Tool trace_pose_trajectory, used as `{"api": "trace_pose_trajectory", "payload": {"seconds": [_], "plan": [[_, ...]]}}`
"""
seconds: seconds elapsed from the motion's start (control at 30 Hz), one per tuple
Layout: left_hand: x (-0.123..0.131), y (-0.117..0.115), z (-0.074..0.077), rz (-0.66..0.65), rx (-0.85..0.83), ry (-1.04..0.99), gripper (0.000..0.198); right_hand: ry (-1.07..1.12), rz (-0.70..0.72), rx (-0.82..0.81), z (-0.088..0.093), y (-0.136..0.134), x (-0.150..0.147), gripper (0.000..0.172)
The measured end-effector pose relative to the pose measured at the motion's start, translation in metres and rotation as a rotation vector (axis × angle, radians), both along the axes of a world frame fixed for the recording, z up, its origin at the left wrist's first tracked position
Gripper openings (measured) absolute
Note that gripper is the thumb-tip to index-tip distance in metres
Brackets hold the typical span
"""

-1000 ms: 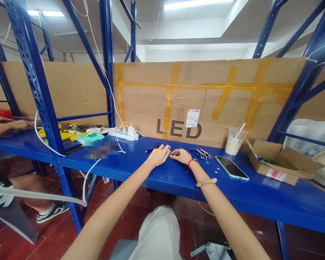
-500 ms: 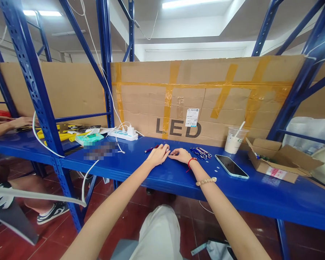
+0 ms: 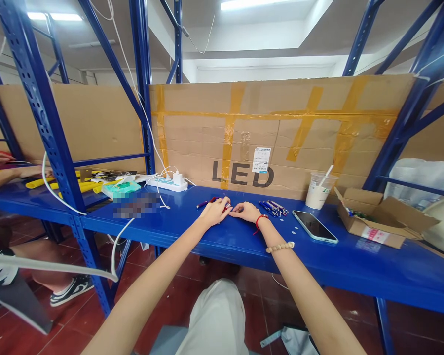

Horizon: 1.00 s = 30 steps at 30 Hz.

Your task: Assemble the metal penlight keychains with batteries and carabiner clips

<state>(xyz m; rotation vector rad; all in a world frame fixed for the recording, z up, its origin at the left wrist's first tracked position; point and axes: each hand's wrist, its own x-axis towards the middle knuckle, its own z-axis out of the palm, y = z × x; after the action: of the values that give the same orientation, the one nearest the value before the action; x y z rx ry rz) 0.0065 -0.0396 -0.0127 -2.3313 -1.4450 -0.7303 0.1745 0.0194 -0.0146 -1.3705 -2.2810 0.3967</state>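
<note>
Both of my hands rest close together over the blue table (image 3: pixel 192 236). My left hand (image 3: pixel 215 212) is closed, with a small red and blue piece (image 3: pixel 227 206) partly showing at its fingertips. Beyond its knuckles lie slim dark blue and red items (image 3: pixel 204 204), partly covered by the hand. My right hand (image 3: pixel 247 212), wearing a red string bracelet, has thumb and forefinger pinched beside the left fingertips; what they hold is too small to name. Just right of it lies a small pile of blue items with metal parts (image 3: pixel 274 208).
A phone (image 3: pixel 314 227), a cup with a straw (image 3: pixel 318 191) and an open cardboard box (image 3: pixel 377 222) stand to the right. A power strip (image 3: pixel 168 183) and a green packet (image 3: pixel 121 190) are left. Another person's hand (image 3: pixel 33 171) is at far left. Blue rack posts frame the table.
The view has shifted very slightly. More of the red piece shows at my left fingertips, while both hands stay almost in place. The co-worker's hands at far left have moved a little.
</note>
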Motion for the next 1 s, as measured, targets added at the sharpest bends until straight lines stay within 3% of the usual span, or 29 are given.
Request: {"api": "trace_pose_trajectory", "payload": {"seconds": [0.27, 0.67, 1.0], "plan": [[-0.0001, -0.0006, 0.0003, -0.002, -0.005, -0.012, 0.027, 0.016, 0.055, 0.017, -0.0008, 0.0006, 0.0017, 0.032], [-0.0002, 0.0008, 0.0008, 0.029, -0.042, -0.012, 0.029, -0.053, 0.03, 0.109, 0.0001, -0.0011, 0.0008, 0.026], [-0.0002, 0.0012, -0.0003, 0.052, -0.044, 0.02, 0.031, 0.106, 0.05, 0.126, -0.0011, -0.0019, 0.0002, 0.021]]}}
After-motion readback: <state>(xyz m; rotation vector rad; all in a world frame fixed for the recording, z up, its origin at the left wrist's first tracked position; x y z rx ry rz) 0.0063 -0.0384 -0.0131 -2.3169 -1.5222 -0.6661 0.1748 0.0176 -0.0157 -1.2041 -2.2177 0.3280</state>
